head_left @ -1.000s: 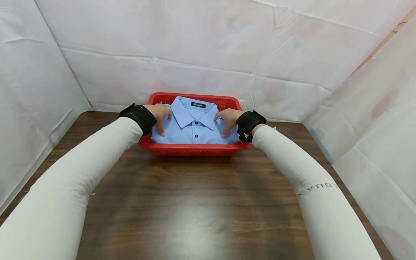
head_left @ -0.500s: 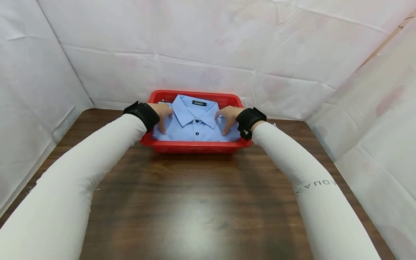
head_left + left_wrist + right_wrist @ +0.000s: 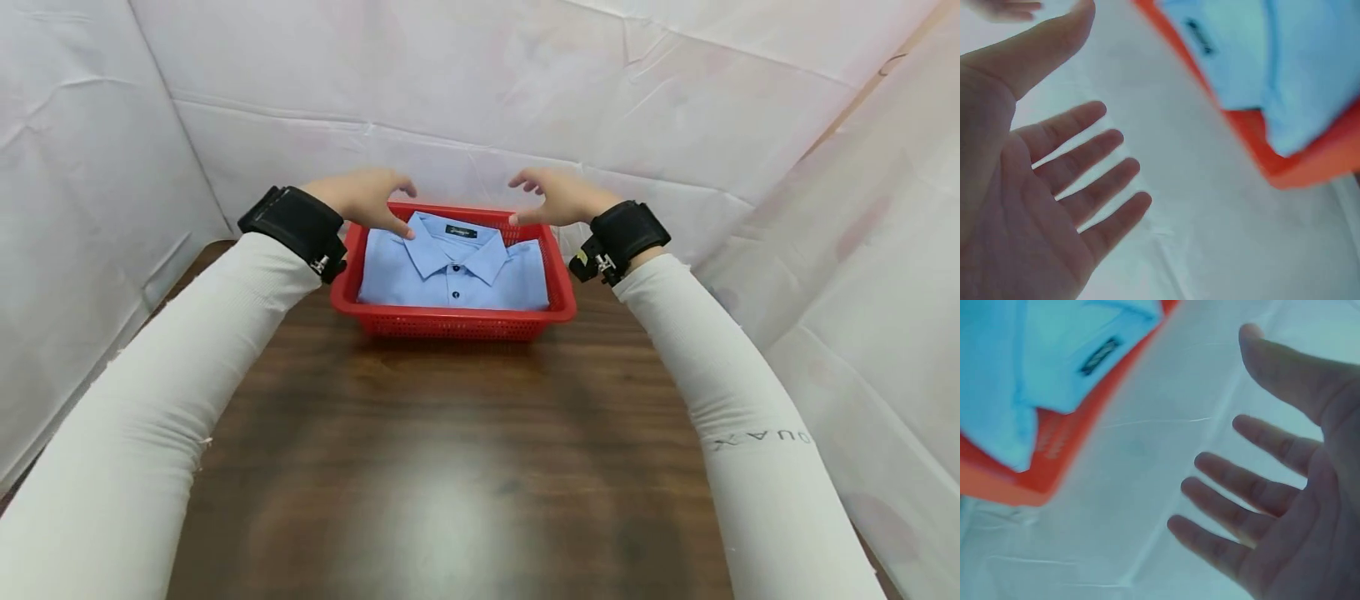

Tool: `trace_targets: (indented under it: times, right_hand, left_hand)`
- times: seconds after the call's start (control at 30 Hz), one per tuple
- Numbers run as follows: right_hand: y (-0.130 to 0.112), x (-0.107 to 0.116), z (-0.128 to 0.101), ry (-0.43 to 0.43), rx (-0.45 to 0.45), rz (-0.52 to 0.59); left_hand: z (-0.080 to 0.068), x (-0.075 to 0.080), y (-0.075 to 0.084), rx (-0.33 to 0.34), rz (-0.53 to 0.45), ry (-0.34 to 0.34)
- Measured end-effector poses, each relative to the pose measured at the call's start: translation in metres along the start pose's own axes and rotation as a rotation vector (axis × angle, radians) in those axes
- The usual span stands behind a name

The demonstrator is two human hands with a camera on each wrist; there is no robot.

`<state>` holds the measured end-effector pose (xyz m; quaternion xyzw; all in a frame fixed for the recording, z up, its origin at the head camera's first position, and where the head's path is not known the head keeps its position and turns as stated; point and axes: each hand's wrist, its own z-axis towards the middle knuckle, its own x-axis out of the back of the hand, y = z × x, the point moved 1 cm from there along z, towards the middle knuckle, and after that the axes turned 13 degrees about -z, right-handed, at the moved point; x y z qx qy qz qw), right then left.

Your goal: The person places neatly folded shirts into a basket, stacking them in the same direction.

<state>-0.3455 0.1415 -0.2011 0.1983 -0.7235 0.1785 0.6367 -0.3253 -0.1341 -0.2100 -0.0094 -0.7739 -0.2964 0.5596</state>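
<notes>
A folded light-blue collared shirt [image 3: 480,287] lies in a red plastic basket [image 3: 457,323], collar toward the back, with a dark label inside the neck. My left hand [image 3: 367,200] is raised above the basket's back left corner, fingers spread and holding nothing. Over the back right corner hovers my right hand [image 3: 562,197], its fingers also apart with nothing in them. Both wrist views show the palm and extended fingers, clear of the shirt [image 3: 1316,56] and of the basket [image 3: 1038,487].
The basket stands at the back of a dark brown wooden table [image 3: 450,450]. White sheeting [image 3: 480,92] hangs behind it and along both sides. A black strap [image 3: 296,225] with a small device circles each wrist.
Both hands have let go of the shirt's sides and lifted up and away from it, fingers opening out. The shirt stays in the basket.
</notes>
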Motion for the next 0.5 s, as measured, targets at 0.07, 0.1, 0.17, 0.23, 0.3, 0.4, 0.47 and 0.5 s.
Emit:
trace_targets:
  times: [0.07,0.1,0.17,0.23,0.3,0.4,0.47,0.5]
  right_hand:
    - [-0.005,0.007,-0.004,0.054,-0.016,-0.018]
    - [-0.007,0.009,-0.005,0.078,-0.029,-0.025]
    - [-0.014,0.008,-0.006,0.126,-0.049,-0.033]
    - [-0.022,0.0,-0.005,0.147,-0.067,-0.007]
    - [-0.03,-0.013,-0.001,0.164,-0.071,0.021]
    - [-0.04,-0.04,0.005,0.189,-0.086,0.06]
    - [-0.045,-0.06,0.008,0.229,-0.116,0.055]
    - [-0.047,-0.071,0.008,0.247,-0.147,0.053]
  left_hand:
    - [-0.004,0.004,0.007,-0.012,0.006,0.042]
    - [-0.005,0.004,0.009,-0.017,0.006,0.069]
    - [-0.008,0.002,0.011,-0.02,-0.002,0.119]
    - [-0.01,-0.005,0.008,-0.016,-0.008,0.166]
    - [-0.011,-0.015,0.003,-0.01,-0.006,0.219]
    - [-0.008,-0.033,-0.006,0.005,0.001,0.294]
    - [-0.006,-0.048,-0.012,0.016,0.0,0.349]
    - [-0.004,-0.055,-0.015,0.022,0.001,0.372]
